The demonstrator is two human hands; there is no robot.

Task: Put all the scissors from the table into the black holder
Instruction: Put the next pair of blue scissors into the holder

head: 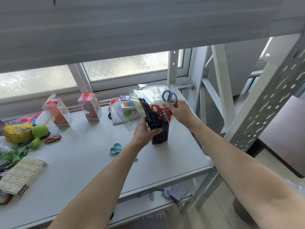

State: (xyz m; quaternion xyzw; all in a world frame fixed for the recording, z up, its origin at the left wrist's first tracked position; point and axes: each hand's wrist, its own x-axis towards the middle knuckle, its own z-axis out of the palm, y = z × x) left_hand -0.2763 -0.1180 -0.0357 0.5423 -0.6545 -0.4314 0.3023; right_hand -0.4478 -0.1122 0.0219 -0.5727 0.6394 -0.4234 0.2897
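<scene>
Gripping the black holder (159,134) at its nine o'clock side, the left hand (143,131) steadies it on the worktop (92,156); the outstretched right hand (179,111) pinches blue-handled scissors (169,96) above its one o'clock rim. Light-blue scissors (116,148) lie at eight o'clock.

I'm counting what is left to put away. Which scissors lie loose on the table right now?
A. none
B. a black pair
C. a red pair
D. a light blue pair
D: the light blue scissors lie flat on the table, partly under the left forearm; the red scissors and black scissors stand in the holder, and the right hand holds a darker blue pair.
</scene>
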